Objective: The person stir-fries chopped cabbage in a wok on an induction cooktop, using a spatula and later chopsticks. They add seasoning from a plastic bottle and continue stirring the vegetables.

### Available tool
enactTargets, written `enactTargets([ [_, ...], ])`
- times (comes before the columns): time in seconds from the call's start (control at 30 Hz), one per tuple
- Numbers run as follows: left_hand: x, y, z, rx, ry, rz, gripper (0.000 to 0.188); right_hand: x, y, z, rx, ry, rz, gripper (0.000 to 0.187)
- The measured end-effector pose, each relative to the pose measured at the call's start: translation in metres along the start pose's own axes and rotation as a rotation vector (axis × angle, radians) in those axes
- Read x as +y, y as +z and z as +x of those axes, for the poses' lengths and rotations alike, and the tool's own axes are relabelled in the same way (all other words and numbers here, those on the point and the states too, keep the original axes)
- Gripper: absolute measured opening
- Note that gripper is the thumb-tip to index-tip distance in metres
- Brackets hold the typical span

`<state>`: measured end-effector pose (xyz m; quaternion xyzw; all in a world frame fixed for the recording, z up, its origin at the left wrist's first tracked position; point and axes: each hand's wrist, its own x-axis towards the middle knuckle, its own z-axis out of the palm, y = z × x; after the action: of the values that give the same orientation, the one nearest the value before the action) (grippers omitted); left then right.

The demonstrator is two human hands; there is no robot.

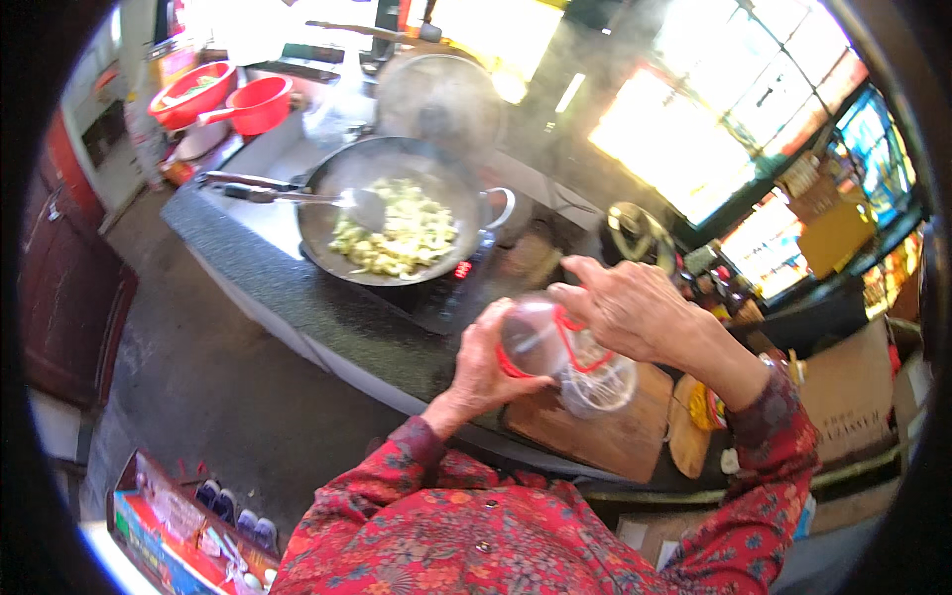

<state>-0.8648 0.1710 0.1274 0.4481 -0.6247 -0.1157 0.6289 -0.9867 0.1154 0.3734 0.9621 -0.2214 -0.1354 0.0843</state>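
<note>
My left hand (481,367) is closed round the edge of a clear round plastic lid or cup (533,337) with a red rim, held tilted. Just right of it sits a clear container (600,385) with whitish contents, above the wooden cutting board (635,421). Over that container my right hand (635,307) is curled, its index finger stretched to the left. A thin red edge or loop shows below its fingers; what they grip is partly hidden. On the hob, a wok (317,233) holds pale green-yellow chopped food (407,233), and a metal spatula (365,208) rests in it.
Steam rises behind the wok, near a large round lid (441,104). Red plastic baskets (260,106) stand at the far left of the counter (238,238). A lidded pot (635,238) and bottles (719,283) line the back right. A cardboard box (843,402) lies right.
</note>
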Motion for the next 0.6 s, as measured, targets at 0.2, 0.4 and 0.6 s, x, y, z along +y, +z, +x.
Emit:
enactTargets([
  [0.2, 0.003, -0.003, 0.001, -0.045, -0.044, -0.021, 0.112, 0.006, 0.003, -0.003, 0.091, 0.009, 0.156, 0.032],
  [0.4, 0.001, -0.002, 0.001, -0.043, -0.048, -0.025, 0.111, 0.012, -0.009, -0.021, 0.066, 0.311, 0.324, 0.041],
  [0.6, 0.001, -0.002, 0.000, -0.056, -0.054, -0.020, 0.111, 0.017, -0.005, -0.020, 0.282, -0.207, 0.081, 0.050],
])
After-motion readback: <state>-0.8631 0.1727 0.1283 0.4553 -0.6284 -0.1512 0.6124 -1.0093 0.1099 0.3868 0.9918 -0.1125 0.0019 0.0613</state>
